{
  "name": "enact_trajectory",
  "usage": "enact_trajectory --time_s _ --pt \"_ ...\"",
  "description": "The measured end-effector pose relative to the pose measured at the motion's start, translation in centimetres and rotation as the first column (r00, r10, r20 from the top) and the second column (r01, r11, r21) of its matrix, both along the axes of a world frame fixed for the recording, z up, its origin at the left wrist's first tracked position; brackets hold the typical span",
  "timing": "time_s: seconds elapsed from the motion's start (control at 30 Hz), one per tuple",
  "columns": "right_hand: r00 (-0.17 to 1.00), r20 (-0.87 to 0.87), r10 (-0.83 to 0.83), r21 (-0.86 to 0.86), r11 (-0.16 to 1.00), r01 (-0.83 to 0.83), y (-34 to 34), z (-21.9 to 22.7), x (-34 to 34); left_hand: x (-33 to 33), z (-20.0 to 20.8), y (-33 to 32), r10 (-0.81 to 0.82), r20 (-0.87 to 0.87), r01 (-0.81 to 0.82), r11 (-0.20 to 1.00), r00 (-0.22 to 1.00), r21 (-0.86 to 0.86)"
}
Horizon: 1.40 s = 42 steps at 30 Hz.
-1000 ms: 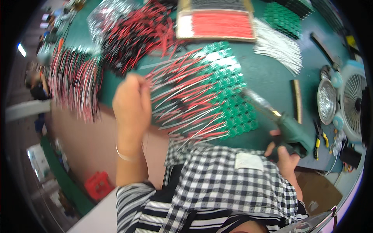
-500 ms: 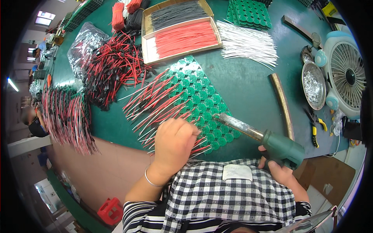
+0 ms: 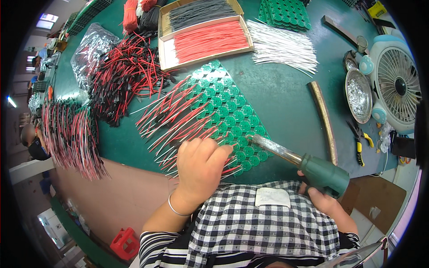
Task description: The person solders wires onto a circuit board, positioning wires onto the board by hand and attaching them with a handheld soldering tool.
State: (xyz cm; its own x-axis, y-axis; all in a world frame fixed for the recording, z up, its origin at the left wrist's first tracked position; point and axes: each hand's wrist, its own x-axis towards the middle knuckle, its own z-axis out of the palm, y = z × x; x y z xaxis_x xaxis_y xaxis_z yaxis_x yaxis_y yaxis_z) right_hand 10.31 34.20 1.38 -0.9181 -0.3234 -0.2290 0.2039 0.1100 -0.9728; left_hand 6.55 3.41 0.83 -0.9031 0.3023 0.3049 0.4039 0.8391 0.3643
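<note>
Left hand (image 3: 200, 164): pinched together at round green boards (image 3: 229, 107) | right hand (image 3: 321, 201): clamped on smooth-handled soldering iron (image 3: 325, 175)

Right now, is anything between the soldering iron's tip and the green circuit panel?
Nothing visible: the tip shows over the panel, contact unclear. The left grip is left of it, over wires.

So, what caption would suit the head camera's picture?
Left hand at red and white wires on green circuit boards; right hand holding a green-handled soldering iron, tip at the boards.
</note>
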Motion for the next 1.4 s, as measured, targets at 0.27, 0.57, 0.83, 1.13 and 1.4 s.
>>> enact_trajectory --time_s 0.27,0.57,0.83,1.13,1.4 --pt "0.977 -0.153 0.148 0.251 0.962 -0.106 -0.5 0.3 -0.5 0.1 -0.4 0.4 0.004 -0.033 0.000 0.991 0.999 0.133" --pt "0.955 -0.169 0.243 0.280 0.941 -0.190 -1.0 0.6 -1.2 0.0 -0.7 0.2 0.008 0.027 -0.014 0.978 1.000 0.210" --pt "0.912 -0.282 0.299 0.301 0.930 -0.212 -1.4 1.0 -2.1 -0.2 -0.6 0.1 0.013 0.039 -0.021 0.979 0.999 0.203" --pt "0.908 -0.322 0.268 0.341 0.928 -0.153 -1.9 0.9 -2.0 -0.3 -0.8 0.1 0.016 0.037 -0.023 0.979 0.999 0.204" --pt "0.975 -0.158 0.158 0.252 0.961 -0.115 -0.5 0.0 -0.2 -0.4 -0.5 0.2 0.013 0.056 -0.024 0.980 0.998 0.198"
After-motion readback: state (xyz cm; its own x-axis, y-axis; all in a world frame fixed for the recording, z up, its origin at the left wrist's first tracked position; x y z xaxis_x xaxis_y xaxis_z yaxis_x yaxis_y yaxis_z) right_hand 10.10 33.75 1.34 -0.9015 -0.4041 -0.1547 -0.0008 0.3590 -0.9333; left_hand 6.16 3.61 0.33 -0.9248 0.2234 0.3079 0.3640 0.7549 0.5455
